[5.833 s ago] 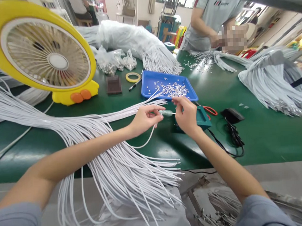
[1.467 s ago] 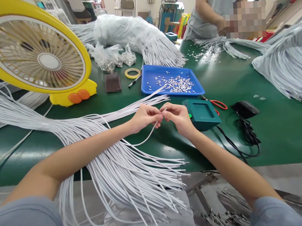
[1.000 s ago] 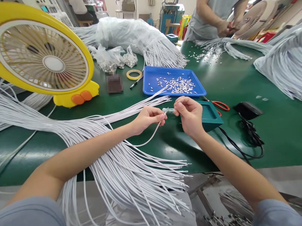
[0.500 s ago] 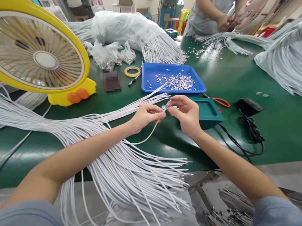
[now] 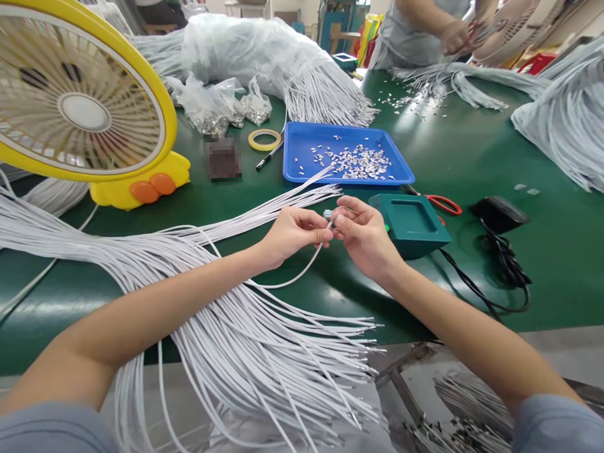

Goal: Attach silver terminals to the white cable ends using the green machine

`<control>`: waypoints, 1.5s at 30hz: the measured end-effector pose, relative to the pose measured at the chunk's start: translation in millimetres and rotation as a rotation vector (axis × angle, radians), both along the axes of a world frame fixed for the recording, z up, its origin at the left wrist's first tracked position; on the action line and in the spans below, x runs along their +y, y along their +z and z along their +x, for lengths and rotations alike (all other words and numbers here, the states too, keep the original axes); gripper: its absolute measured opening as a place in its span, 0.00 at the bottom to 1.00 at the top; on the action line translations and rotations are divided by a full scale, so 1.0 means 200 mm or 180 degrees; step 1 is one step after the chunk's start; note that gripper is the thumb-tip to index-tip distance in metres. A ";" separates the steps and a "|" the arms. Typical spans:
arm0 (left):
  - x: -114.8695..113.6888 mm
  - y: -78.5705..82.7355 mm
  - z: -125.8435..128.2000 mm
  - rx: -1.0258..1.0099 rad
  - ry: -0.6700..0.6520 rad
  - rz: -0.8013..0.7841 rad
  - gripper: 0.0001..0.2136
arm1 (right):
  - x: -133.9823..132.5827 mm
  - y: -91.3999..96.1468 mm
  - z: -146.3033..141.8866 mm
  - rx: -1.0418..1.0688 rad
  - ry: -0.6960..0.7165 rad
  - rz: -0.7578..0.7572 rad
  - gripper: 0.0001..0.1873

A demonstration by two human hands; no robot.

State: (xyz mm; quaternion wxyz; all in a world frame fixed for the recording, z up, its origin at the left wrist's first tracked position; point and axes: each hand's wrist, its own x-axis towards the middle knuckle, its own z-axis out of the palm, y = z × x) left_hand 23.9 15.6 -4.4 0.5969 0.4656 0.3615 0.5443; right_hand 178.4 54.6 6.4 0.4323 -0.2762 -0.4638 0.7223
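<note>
My left hand (image 5: 292,233) pinches the end of one white cord (image 5: 294,277) that loops down to the green table. My right hand (image 5: 363,236) is closed fingertip to fingertip against it, pinching a small metal clip (image 5: 327,215) at the cord's tip. A broad fan of white cords (image 5: 220,310) lies under my left forearm and hangs over the table's near edge. Just beyond my hands a blue tray (image 5: 303,146) holds several small metal clips (image 5: 362,162). A small teal box (image 5: 412,223) sits right of my right hand.
A yellow desk fan (image 5: 71,110) stands at the left. Red-handled scissors (image 5: 444,204), a black pedal with cable (image 5: 496,214), a tape roll (image 5: 264,139), a pen and bagged cord bundles (image 5: 270,67) lie further back. Another person (image 5: 423,21) works at the far side.
My hands have drawn together: the right hand moved left until its fingertips met the left hand's at the cord tip. The view shifted slightly.
</note>
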 end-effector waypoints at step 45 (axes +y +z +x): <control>-0.02 0.02 0.00 0.0071 -0.0080 -0.0131 0.19 | 0.04 0.01 0.03 -0.0611 -0.0088 0.1003 0.17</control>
